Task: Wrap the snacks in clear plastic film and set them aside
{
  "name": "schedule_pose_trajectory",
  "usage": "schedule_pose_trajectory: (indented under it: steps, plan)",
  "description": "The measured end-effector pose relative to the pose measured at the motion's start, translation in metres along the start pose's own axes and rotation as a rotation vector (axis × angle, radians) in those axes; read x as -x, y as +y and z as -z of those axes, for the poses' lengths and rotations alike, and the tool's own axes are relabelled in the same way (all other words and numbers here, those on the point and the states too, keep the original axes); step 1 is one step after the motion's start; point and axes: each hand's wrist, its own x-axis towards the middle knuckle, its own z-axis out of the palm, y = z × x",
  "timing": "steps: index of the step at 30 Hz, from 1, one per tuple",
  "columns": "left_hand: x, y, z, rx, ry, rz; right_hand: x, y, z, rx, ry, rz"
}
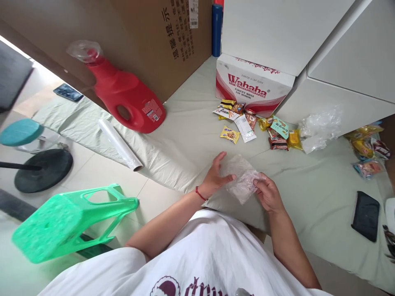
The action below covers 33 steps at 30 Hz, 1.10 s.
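Note:
A clear plastic bag [242, 181], thin and crinkled, hangs in front of my body above the pale green sheet. My right hand [269, 193] pinches its right edge between thumb and fingers. On the bag's other side is my left hand [215, 174], with a red string on the wrist; its fingers and thumb are spread apart, close to the bag's left edge. Beyond both hands lie several snack packets, among them a yellow one [230, 134], a white one [245, 128] and a light green one [280, 126]. Crumpled clear bags [321, 127] lie to their right.
A Wahaha water carton [251, 84] stands behind the packets, against white cabinets [271, 28]. Left are a red detergent jug [129, 96], a plastic wrap roll [120, 144], a large cardboard box [132, 37] and a tipped green stool [52, 222]. A black phone-like slab [365, 216] lies right.

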Motion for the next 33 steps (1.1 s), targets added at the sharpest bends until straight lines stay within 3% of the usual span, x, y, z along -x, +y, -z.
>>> schedule_pose_trajectory:
  steps: [5,10,13,18,21,24,29,33]
  plan:
    - [-0.002,-0.011,-0.008,-0.18,-0.087,0.053,0.0,0.004,-0.005,0.02,-0.044,-0.01]
    - [-0.004,-0.02,-0.01,-0.128,0.038,0.067,-0.008,0.016,0.007,0.135,0.233,0.091]
    - [-0.002,-0.021,-0.012,-0.129,0.036,0.04,-0.009,0.02,0.011,0.175,0.321,0.171]
    - [0.002,-0.023,-0.017,-0.109,-0.012,0.077,-0.019,0.02,0.0,0.464,0.21,0.328]
    - [-0.001,-0.023,-0.015,-0.064,-0.026,0.1,-0.027,0.019,-0.005,0.524,0.121,0.348]
    - [-0.006,-0.021,-0.005,-0.03,0.046,0.109,-0.028,0.013,0.001,0.397,0.059,0.288]
    - [-0.016,-0.019,0.013,0.047,0.143,0.145,-0.013,-0.003,0.025,0.024,0.087,0.016]
    - [-0.025,-0.02,0.019,0.084,0.16,0.156,-0.001,-0.013,0.05,-0.016,0.157,-0.079]
